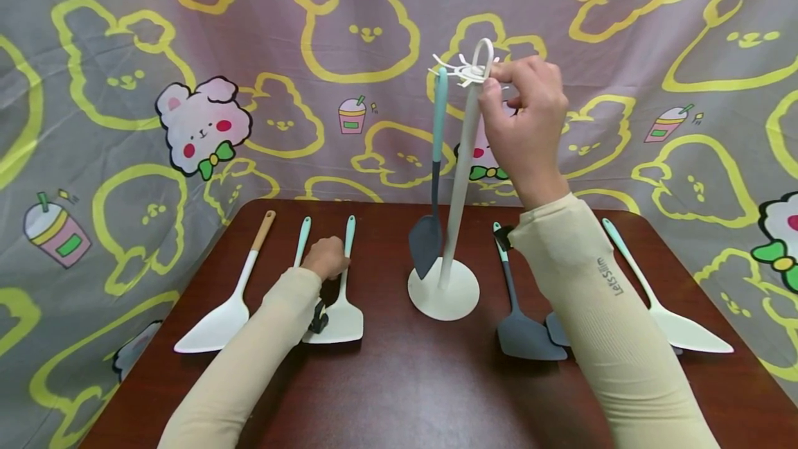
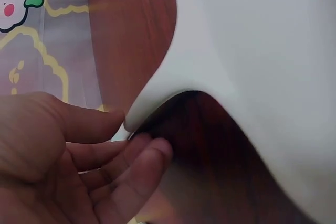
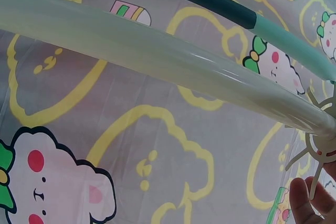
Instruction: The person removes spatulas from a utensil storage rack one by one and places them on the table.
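My left hand (image 1: pixel 327 258) pinches the white shaft of a spatula (image 1: pixel 339 324) with a mint handle, lying on the table left of the stand. In the left wrist view its thumb (image 2: pixel 100 125) is at the shaft's edge, with the fingers curled beneath. Up high, my right hand (image 1: pixel 530 106) pinches the hook ring at the top of a white utensil stand (image 1: pixel 460 179), which leans slightly in the head view. A dark grey ladle-like turner (image 1: pixel 426 241) with a mint handle hangs from a hook on the stand's left side.
Far left lies a white spatula (image 1: pixel 224 321) with a wooden-ended handle. Another mint handle (image 1: pixel 303 235) shows beside my left hand. Right of the stand are a grey spatula (image 1: pixel 526 338), a second grey one partly under my sleeve, and a white spatula (image 1: pixel 686 331). A patterned curtain (image 1: pixel 368 19) stands behind.
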Demonstrator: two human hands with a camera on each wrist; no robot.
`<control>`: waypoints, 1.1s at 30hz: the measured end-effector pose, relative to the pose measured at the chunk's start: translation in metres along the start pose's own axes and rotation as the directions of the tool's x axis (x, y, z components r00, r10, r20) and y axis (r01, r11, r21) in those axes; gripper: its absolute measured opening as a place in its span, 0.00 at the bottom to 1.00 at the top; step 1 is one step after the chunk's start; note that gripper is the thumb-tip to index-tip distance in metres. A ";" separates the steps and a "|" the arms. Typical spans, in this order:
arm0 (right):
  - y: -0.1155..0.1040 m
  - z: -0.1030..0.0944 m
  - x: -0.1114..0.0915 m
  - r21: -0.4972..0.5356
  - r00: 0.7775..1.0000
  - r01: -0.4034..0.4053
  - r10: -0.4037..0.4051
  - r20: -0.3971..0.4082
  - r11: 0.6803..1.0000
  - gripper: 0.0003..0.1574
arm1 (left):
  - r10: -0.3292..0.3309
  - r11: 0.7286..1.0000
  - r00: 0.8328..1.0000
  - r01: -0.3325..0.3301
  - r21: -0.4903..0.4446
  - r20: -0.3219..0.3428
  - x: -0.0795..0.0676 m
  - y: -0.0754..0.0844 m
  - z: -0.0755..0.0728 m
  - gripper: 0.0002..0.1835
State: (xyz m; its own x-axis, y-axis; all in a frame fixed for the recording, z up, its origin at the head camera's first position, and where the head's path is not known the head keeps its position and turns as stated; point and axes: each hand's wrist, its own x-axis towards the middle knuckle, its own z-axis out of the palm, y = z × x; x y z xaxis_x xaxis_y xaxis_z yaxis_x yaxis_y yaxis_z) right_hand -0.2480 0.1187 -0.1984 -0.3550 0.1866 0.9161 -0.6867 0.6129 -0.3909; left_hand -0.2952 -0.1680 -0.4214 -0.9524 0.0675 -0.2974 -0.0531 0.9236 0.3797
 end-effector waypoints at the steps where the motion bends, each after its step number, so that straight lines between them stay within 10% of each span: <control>1: 0.000 0.000 0.000 0.000 1.000 -0.001 0.001 -0.001 1.000 0.16 | 0.007 1.000 1.000 -0.007 0.008 0.007 -0.001 0.000 -0.001 0.18; 12: -0.002 0.001 -0.001 0.006 1.000 -0.006 0.006 0.002 1.000 0.16 | 0.120 0.991 0.992 -0.122 0.047 0.034 -0.014 0.004 -0.028 0.13; 18: -0.001 0.000 -0.001 0.012 1.000 -0.006 0.007 -0.017 1.000 0.16 | 0.182 0.982 0.977 -0.185 -0.022 -0.108 -0.024 0.016 -0.043 0.19; 33: -0.001 0.000 -0.001 0.007 1.000 -0.017 0.017 -0.014 1.000 0.15 | 0.316 0.869 0.831 -0.447 -0.213 -0.457 -0.067 0.061 -0.062 0.15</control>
State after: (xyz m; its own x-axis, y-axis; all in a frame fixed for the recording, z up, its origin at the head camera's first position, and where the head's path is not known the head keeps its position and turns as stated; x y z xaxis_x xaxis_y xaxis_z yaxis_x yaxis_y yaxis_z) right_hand -0.2468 0.1181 -0.1991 -0.3573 0.2077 0.9106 -0.6853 0.6041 -0.4067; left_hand -0.2536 -0.1394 -0.3242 -0.9458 0.1754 0.2732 0.3160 0.6914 0.6497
